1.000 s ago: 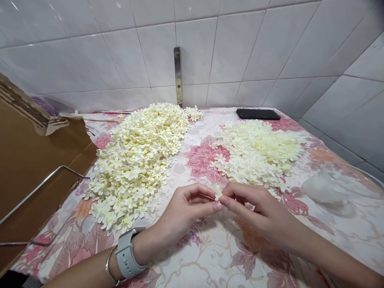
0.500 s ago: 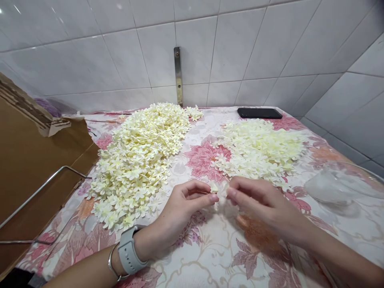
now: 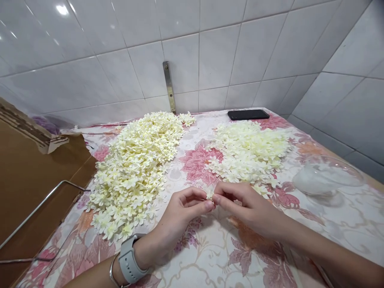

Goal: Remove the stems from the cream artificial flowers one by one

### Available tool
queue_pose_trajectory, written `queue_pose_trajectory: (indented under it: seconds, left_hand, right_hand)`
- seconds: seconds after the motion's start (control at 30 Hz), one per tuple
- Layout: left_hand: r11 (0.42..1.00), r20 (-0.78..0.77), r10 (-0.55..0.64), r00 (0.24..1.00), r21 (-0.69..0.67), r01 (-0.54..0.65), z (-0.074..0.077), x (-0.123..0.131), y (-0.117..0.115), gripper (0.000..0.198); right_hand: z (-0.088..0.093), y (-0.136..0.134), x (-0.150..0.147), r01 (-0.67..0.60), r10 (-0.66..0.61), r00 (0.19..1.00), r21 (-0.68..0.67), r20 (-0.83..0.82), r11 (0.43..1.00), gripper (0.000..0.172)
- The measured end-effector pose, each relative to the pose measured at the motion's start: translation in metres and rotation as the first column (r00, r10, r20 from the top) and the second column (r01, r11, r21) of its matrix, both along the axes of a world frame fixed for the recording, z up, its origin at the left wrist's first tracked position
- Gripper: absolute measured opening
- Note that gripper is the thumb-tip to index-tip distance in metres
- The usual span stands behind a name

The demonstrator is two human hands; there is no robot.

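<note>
Between my fingertips is a small pale flower (image 3: pixel 210 193), its petals showing above the pinch. My left hand (image 3: pixel 183 208), with a watch and bangle at the wrist, closes thumb and forefinger on it from the left. From the right, my right hand (image 3: pixel 244 204) pinches at the same flower, fingertips touching those of the left. Whatever else the fingers cover is hidden. To the left lies a tall heap of cream-yellow flowers (image 3: pixel 135 164); beyond my right hand spreads a flatter pile of paler blossoms (image 3: pixel 249 148).
A clear bowl (image 3: pixel 315 182) with whitish contents stands at the right. A black phone (image 3: pixel 248 115) lies near the tiled wall (image 3: pixel 216 60). A cardboard box (image 3: pixel 42 184) and bent metal rod (image 3: pixel 39 212) border the left side of the floral tablecloth (image 3: pixel 192 264).
My right hand has moved left, bringing its fingertips against the left hand's at the flower. The camera view has shifted slightly, so the table's contents sit a little further left.
</note>
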State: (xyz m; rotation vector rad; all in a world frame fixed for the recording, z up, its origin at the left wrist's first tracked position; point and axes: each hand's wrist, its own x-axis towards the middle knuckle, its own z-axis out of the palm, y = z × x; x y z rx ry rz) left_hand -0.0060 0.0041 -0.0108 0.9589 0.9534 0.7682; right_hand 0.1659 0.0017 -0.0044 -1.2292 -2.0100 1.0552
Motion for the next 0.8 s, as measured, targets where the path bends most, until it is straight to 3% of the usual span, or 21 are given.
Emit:
queue_pose_trajectory:
  seconds: [0.07, 0.13, 0.2, 0.27, 0.37, 0.43, 0.8]
  left_hand:
    - [1.000, -0.013, 0.017, 1.000, -0.015, -0.017, 0.001, 0.000, 0.000, 0.015]
    - [0.997, -0.016, 0.054, 0.998, -0.047, -0.055, 0.001, 0.000, 0.001, 0.017]
    - [0.993, -0.011, 0.096, 0.995, -0.068, -0.097, 0.001, 0.001, 0.001, 0.020]
    - [0.992, -0.010, 0.108, 0.994, -0.068, -0.109, 0.001, 0.001, 0.000, 0.021]
    - [0.996, -0.020, 0.068, 0.998, -0.054, -0.069, 0.002, 0.001, -0.001, 0.018]
    - [0.999, -0.026, 0.039, 0.999, -0.033, -0.040, 0.003, 0.001, -0.002, 0.015]
    - [0.999, -0.011, 0.034, 0.999, -0.034, -0.035, 0.005, 0.002, -0.001, 0.013]
  right_hand:
    - [0.000, 0.001, 0.002, 0.017, -0.018, 0.999, -0.007, -0.027, 1.000, 0.027]
    - [0.002, 0.004, 0.006, 0.149, -0.147, 0.987, 0.027, -0.069, 0.988, 0.027]
    - [0.006, 0.008, 0.012, 0.363, -0.350, 0.929, 0.117, -0.117, 0.925, 0.029]
    - [0.009, 0.010, 0.016, 0.437, -0.421, 0.899, 0.170, -0.125, 0.883, 0.033]
    - [0.009, 0.008, 0.013, 0.185, -0.183, 0.982, 0.053, -0.042, 0.981, 0.031]
    - [0.006, 0.005, 0.009, 0.040, -0.041, 0.999, -0.022, -0.005, 0.999, 0.027]
    - [0.000, 0.001, 0.004, 0.000, -0.003, 0.999, 0.053, 0.046, 0.999, 0.025]
